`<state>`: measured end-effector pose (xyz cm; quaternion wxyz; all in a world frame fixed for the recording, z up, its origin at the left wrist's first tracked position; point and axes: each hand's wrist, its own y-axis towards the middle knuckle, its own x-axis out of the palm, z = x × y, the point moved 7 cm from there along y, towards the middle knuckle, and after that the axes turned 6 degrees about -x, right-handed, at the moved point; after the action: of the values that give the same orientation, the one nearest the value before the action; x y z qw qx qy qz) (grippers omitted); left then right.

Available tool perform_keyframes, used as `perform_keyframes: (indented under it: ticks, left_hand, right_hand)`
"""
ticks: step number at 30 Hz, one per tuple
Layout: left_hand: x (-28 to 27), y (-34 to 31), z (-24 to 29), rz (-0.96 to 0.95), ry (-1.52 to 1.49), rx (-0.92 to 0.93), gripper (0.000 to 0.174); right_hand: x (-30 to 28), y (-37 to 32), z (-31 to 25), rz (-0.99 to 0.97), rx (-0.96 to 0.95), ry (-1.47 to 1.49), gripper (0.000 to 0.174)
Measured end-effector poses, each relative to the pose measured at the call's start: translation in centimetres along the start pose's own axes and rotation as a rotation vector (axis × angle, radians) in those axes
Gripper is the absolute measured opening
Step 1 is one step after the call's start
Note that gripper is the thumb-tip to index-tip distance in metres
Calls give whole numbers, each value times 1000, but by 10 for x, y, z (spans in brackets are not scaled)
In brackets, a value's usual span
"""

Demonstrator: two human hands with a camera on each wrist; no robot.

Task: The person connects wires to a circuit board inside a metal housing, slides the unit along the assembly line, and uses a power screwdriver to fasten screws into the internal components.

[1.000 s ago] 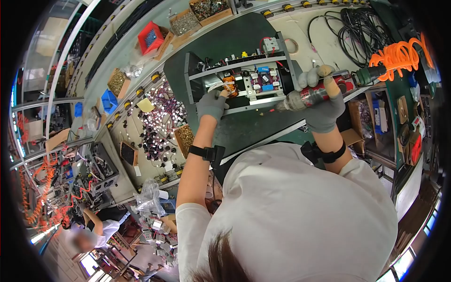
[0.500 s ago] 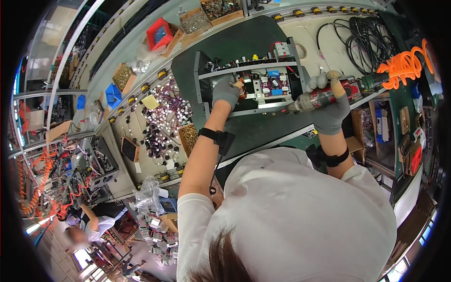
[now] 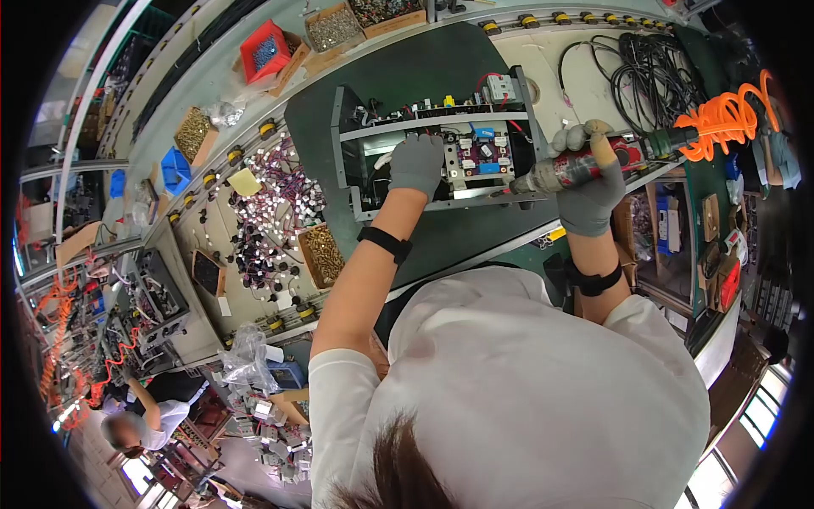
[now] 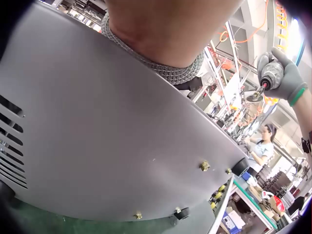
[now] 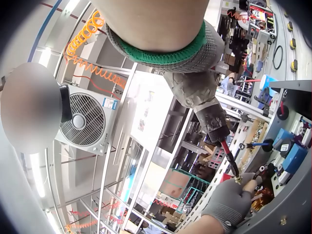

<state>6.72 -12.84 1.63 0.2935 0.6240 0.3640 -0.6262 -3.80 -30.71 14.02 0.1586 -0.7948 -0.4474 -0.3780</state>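
Note:
A grey metal chassis [image 3: 441, 204] full of electronic parts sits on the dark green work mat [image 3: 475, 59]. My gloved left hand [image 3: 417, 165] reaches into its left bay, fingertips hidden from above. In the right wrist view, that left hand [image 5: 226, 201] lies beside a copper coil [image 5: 263, 201]; I cannot tell whether it grips anything. My gloved right hand [image 3: 591, 208] holds a red and grey air screwdriver [image 3: 566, 172] over the chassis's right front corner. Its bit [image 5: 228, 155] points down toward the left hand, with a small brass-coloured screw [image 5: 238, 180] around the tip.
An orange coiled hose [image 3: 721, 121] runs from the screwdriver at the right, near coiled black cables [image 3: 649, 76]. Left of the mat lie many white connectors with wires [image 3: 271, 178] and a box of brass fasteners [image 3: 321, 254]. A red bin [image 3: 264, 51] stands behind. Another person works at far left.
My left hand has moved rightward and deeper into the chassis, now covering the coil from above. The right hand keeps the screwdriver near the same corner.

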Motion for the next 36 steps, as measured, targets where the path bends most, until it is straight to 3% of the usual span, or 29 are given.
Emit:
perform_keyframes:
  ticks: [2, 9, 12, 21, 24, 28, 36]
  left_hand:
    - [-2, 1, 1, -7, 30, 0, 20]
    - [4, 6, 1, -60, -25, -41, 21]
    - [5, 7, -3, -46, -62, -103, 32]
    - [8, 13, -12, -138, -207, -166, 19]
    - [11, 15, -14, -133, -252, -163, 20]
    - [11, 17, -16, -161, -275, -153, 21]
    - [10, 18, -18, -171, -281, -134, 20]
  right_hand:
    - [3, 2, 2, -6, -17, -11, 15]
    - [18, 12, 13, -65, -23, -26, 16]
    - [31, 18, 22, -157, -35, -86, 17]
    - [59, 34, 68, -352, -180, -157, 19]
    - [53, 38, 83, -316, -259, -273, 21]
    - [47, 40, 99, -313, -176, -306, 21]
    - [49, 42, 102, -316, -226, -353, 20]
